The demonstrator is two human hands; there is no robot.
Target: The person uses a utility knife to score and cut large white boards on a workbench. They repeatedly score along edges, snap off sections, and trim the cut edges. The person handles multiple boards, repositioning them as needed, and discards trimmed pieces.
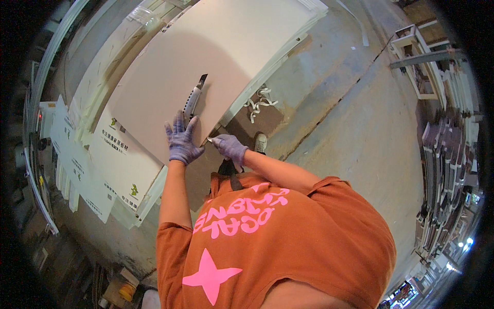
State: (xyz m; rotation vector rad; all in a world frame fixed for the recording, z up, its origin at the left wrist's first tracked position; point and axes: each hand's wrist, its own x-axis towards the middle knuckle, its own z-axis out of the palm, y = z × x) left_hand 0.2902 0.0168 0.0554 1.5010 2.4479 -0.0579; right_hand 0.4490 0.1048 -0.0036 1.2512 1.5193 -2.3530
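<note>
A large pale panel (162, 81) lies on top of a stack of sheets in front of me. My left hand (181, 145), in a purple-grey knitted glove, rests with its fingers spread on the panel near its close corner. A snap-off utility knife (193, 96) lies just beyond those fingertips, its dark blade pointing away from me. My right hand (230, 148), gloved alike, is closed on a small, pale, thin piece (209, 139) at the panel's edge; what it is, I cannot tell.
Curled white strips (262, 102) lie on a brown sheet on the floor, right of the stack. Printed white boards (83, 162) lean at the left. At the right stand a white frame (417, 61) and stacked dark panels (444, 166). A cracked concrete floor (347, 127) spreads between.
</note>
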